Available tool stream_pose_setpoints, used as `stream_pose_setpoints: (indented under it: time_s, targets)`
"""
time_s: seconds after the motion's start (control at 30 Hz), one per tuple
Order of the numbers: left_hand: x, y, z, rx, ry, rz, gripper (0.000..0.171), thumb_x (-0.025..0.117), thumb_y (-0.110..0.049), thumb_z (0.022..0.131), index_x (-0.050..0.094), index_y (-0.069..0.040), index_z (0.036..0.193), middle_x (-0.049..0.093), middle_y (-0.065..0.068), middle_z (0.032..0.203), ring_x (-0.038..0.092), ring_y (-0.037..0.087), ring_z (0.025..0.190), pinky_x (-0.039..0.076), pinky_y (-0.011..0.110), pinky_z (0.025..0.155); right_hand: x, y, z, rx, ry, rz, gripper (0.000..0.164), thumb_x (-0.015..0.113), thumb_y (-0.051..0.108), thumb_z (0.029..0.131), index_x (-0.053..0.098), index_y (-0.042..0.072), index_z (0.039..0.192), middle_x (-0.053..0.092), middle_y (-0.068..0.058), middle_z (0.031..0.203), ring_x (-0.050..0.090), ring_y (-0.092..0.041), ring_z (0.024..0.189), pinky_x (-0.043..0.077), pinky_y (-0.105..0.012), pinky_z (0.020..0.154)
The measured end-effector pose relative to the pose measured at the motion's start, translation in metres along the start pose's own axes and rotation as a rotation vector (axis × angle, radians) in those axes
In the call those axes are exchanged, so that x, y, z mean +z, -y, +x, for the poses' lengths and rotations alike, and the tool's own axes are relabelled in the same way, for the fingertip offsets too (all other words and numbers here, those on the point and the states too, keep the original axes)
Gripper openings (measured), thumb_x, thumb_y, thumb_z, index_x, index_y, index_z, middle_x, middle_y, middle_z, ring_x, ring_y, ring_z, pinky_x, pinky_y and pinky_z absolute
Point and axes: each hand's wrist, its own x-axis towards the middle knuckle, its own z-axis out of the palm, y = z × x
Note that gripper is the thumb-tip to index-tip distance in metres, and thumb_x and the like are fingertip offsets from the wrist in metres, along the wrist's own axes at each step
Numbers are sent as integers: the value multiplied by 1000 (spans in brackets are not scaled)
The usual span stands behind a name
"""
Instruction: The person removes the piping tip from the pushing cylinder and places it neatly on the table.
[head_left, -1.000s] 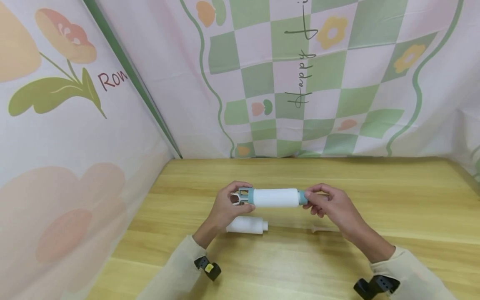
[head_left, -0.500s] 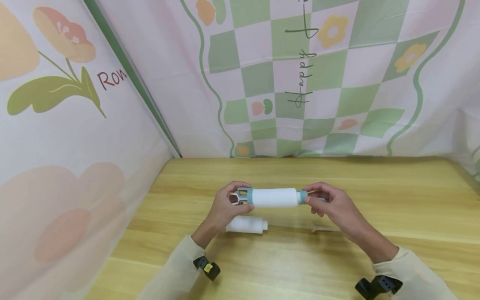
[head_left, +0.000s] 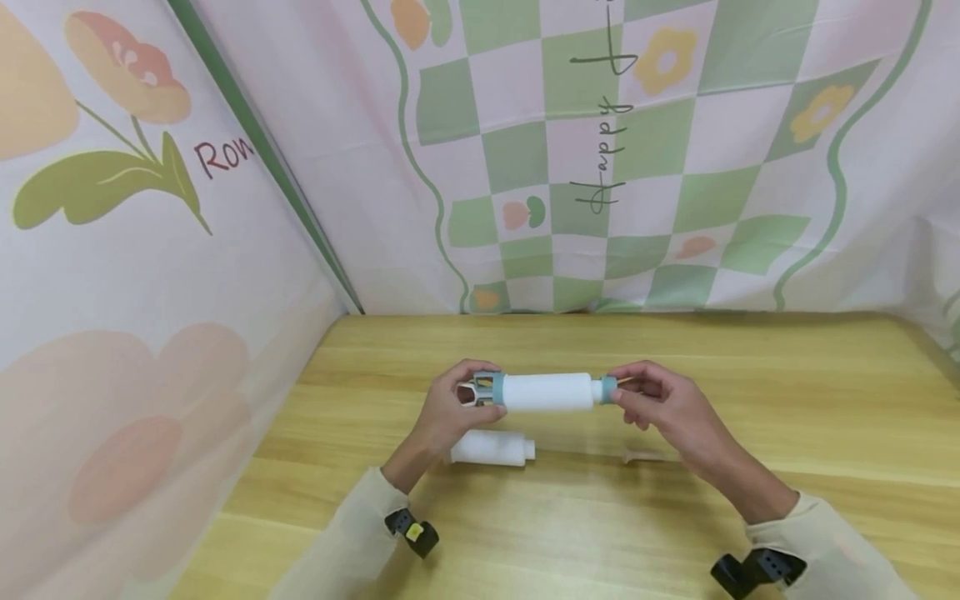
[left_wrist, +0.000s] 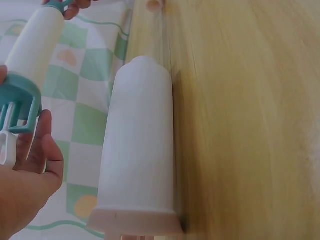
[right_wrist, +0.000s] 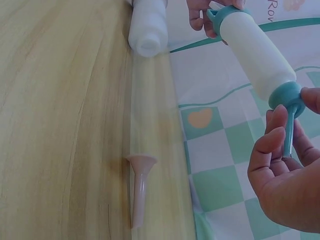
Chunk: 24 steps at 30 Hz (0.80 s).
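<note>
A white bottle (head_left: 547,392) is held level above the table. My left hand (head_left: 442,412) grips the teal collar (head_left: 498,389) at its left end, thumb in front and fingers behind. That collar has an open frame, and a white looped piece (left_wrist: 7,150) shows inside it. At the other end, my right hand (head_left: 671,406) pinches a teal nozzle cap (right_wrist: 286,96), whose thin stem (right_wrist: 289,132) runs down between the fingers. White neck shows between this cap and the bottle's body. Seen from the right wrist, the cap sits right at the bottle's end.
Below the left hand, a second white bottle (head_left: 492,448) with a pinkish base (left_wrist: 135,222) lies on the wooden table (head_left: 585,533). A pink funnel-shaped nozzle (right_wrist: 140,192) lies to its right, partly behind the right hand in the head view. Patterned cloth (head_left: 517,158) hangs behind.
The teal nozzle cap has shifted slightly right, away from the bottle's body, and more white neck shows. My right fingers have changed position around it; my left hand keeps its grip.
</note>
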Motion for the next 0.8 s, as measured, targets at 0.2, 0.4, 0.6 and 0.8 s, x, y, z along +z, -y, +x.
stream_pose_setpoints:
  time_s: [0.2, 0.4, 0.6, 0.8]
  targets:
    - [-2, -2, 2, -3, 9, 12, 47, 79, -6, 81, 64, -11, 125, 60, 11, 115, 60, 26, 90, 54, 35, 75, 0, 0, 2, -6, -1, 9, 37, 64, 17, 100, 54, -7, 125, 66, -9, 102, 59, -21, 73, 48, -26, 58]
    - [-7, -4, 6, -31, 5, 25, 49, 80, -9, 81, 62, -10, 127, 60, 11, 116, 58, 27, 95, 53, 37, 78, 0, 1, 3, -15, -14, 8, 36, 64, 16, 99, 54, -8, 125, 65, -10, 100, 58, -21, 72, 49, -26, 58]
    - [-12, -9, 7, -64, 2, 16, 49, 79, -7, 82, 62, -10, 127, 59, 11, 117, 59, 27, 96, 55, 37, 80, -2, 1, 3, -25, -15, 3, 37, 63, 16, 100, 53, -9, 126, 65, -12, 100, 59, -21, 73, 50, -27, 59]
    - [-16, -7, 12, -56, -1, 13, 49, 78, -5, 81, 62, -9, 127, 60, 12, 117, 59, 28, 96, 55, 38, 79, -6, 0, 2, -23, -23, 0, 39, 62, 17, 101, 52, -9, 127, 65, -9, 101, 60, -19, 74, 51, -27, 60]
